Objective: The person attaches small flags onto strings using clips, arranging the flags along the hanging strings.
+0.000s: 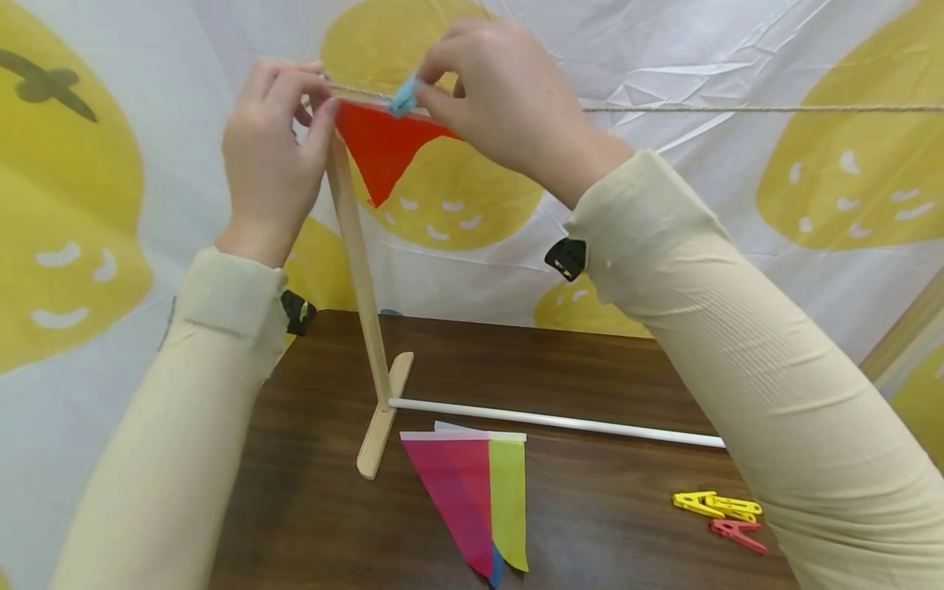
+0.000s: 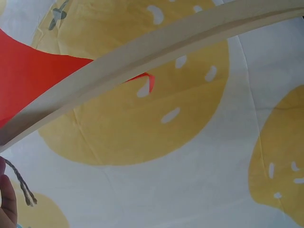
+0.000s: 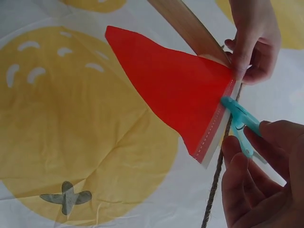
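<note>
A red triangular flag (image 1: 387,147) hangs point down along a twine (image 1: 737,109), beside the top of a wooden post (image 1: 357,262). My left hand (image 1: 276,135) pinches the flag's upper left corner at the twine. In my right hand (image 1: 509,98) a light blue clothespin (image 3: 241,118) is pinched by its handles. The clothespin's tip reaches over the flag's white top band, with the twine passing at its jaws; how firmly it bites cannot be told. In the left wrist view, only some fingertips (image 2: 7,199) show, near a loose twine end (image 2: 23,185).
Pink and yellow-green flags (image 1: 509,492) lie overlapped on the brown table (image 1: 590,508). Yellow clothespins (image 1: 715,504) and a red clothespin (image 1: 737,534) lie at right. A white rod (image 1: 553,419) runs from the post's wooden foot (image 1: 378,438). Behind hangs a lemon-print cloth (image 1: 664,49).
</note>
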### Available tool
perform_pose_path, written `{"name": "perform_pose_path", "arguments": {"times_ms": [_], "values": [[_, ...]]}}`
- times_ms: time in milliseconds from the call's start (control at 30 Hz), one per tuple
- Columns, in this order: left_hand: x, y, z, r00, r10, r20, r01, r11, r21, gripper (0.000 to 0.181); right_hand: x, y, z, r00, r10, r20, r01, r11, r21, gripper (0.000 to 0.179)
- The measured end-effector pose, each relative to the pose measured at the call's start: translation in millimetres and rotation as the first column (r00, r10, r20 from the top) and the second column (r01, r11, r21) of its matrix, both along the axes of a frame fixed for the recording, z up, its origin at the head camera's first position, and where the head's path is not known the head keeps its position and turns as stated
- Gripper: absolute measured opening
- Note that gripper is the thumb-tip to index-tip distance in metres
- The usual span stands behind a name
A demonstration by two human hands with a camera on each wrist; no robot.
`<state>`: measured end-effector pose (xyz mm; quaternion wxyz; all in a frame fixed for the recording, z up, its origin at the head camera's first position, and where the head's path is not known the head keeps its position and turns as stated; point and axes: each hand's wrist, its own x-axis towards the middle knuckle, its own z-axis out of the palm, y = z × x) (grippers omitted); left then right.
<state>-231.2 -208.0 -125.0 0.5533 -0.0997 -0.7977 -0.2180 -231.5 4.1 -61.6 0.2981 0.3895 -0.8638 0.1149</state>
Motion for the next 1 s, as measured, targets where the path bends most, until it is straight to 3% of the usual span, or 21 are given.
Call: {"name": "perform_pose_path", "arguments": {"times_ms": [400, 700, 1000], "values": [[3.0, -4.7, -0.4, 1.0, 0.001, -0.022, -0.003, 0.998, -0.063, 0.029, 1.7, 1.8, -2.7, 0.999, 0.032, 0.001, -0.032, 0.998, -0.052, 0.029], [3.7, -8.8, -1.1, 1.0, 0.021, 0.007, -0.021, 1.0, -0.021, 0.03, 3.1, 4.5, -6.7, 0.998, 0.058, -0.03, -0.059, 0.996, -0.065, 0.027], [1.7, -12.0, -3.6, 0.999, -0.001, -0.053, -0.005, 0.994, -0.109, 0.031, 4.3, 11.6, -16.4, 0.996, 0.066, -0.062, -0.069, 0.996, -0.055, 0.028]]}}
